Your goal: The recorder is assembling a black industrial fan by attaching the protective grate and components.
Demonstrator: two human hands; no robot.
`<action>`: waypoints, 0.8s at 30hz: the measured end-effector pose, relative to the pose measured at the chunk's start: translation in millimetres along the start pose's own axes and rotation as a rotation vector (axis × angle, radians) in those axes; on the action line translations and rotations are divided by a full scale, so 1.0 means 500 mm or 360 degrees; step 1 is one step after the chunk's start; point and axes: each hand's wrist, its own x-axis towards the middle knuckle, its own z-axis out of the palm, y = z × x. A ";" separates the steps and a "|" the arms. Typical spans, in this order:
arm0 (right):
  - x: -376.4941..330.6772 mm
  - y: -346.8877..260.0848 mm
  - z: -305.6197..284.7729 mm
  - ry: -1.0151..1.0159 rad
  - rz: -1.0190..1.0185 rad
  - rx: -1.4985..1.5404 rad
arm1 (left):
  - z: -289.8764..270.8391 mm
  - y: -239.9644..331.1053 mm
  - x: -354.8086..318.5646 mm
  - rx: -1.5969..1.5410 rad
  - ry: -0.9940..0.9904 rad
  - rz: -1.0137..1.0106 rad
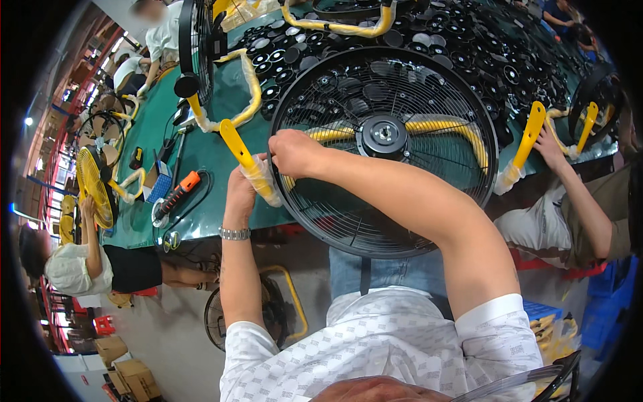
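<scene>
A round black fan (321, 224) with a wire cage and a central motor (384, 136) lies at the table's near edge. Its yellow tube stand (236, 146) has flat, holed ends and clear plastic wrap, and part of it shows through the cage. My left hand (241, 191) is closed around the wrapped left arm of the stand beside the fan's rim; that arm partly hides its fingers. Reaching across the cage, my right hand (291, 153) is closed at the left rim, fingertips pressed together. Whatever is in them is hidden.
An orange-and-black power tool (179, 194) with a cord lies left on the green table (268, 216), near a blue box (157, 179). Many black round parts (469, 53) cover the far side. Another fan (195, 53) stands upright far left. Co-workers are at both sides.
</scene>
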 end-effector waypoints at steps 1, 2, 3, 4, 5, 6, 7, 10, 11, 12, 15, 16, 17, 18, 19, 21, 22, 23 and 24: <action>0.001 0.004 -0.005 -0.0064 0.0057 0.0081 | -0.001 -0.003 0.001 0.0034 0.0014 0.0028; 0.002 0.010 -0.010 -0.0037 0.0057 0.0147 | -0.004 -0.006 0.004 0.0088 0.0030 0.0062; 0.000 0.018 -0.017 -0.0009 0.0056 0.0215 | -0.006 -0.009 0.007 0.0143 0.0046 0.0090; -0.003 0.025 -0.021 0.0031 0.0067 0.0270 | -0.009 -0.013 0.009 0.0198 0.0064 0.0103; -0.006 0.031 -0.023 0.0120 -0.0071 0.0142 | -0.011 -0.016 0.011 0.0102 0.0064 0.0089; -0.009 0.037 -0.025 0.0223 -0.0196 0.0001 | -0.013 -0.019 0.014 0.0009 0.0063 0.0063; -0.011 0.041 -0.025 0.0298 -0.0313 -0.0142 | -0.014 -0.021 0.016 -0.0087 0.0082 0.0018; -0.003 0.046 -0.025 0.0164 -0.0500 -0.0440 | -0.015 -0.020 0.019 -0.0253 0.0025 -0.0051; 0.002 0.046 -0.024 0.0111 -0.0559 -0.0533 | -0.014 -0.018 0.018 -0.0251 0.0040 -0.0068; 0.007 0.047 -0.024 0.0122 -0.0567 -0.0537 | -0.014 -0.015 0.017 -0.0264 0.0034 -0.0088; 0.019 0.052 -0.023 0.0171 -0.0622 -0.0540 | -0.011 -0.006 0.014 -0.0350 0.0158 -0.0128; 0.020 0.054 -0.022 0.0204 -0.0652 -0.0537 | -0.010 -0.005 0.015 -0.0395 0.0242 -0.0160; 0.021 0.056 -0.021 0.0220 -0.0659 -0.0537 | -0.009 -0.004 0.016 -0.0439 0.0283 -0.0137; 0.022 0.057 -0.020 0.0245 -0.0696 -0.0549 | -0.008 -0.005 0.019 -0.0491 0.0343 -0.0136; 0.022 0.058 -0.019 0.0252 -0.0716 -0.0569 | -0.007 -0.007 0.023 -0.0550 0.0388 -0.0149; 0.022 0.059 -0.018 0.0256 -0.0718 -0.0591 | -0.008 -0.014 0.033 -0.0540 0.0393 -0.0165; 0.022 0.059 -0.018 0.0256 -0.0697 -0.0586 | -0.010 -0.018 0.037 -0.0544 0.0417 -0.0182; 0.022 0.059 -0.018 0.0250 -0.0683 -0.0580 | -0.011 -0.023 0.042 -0.0497 0.0403 -0.0167; 0.022 0.059 -0.019 0.0262 -0.0668 -0.0595 | -0.013 -0.028 0.046 -0.0457 0.0418 -0.0146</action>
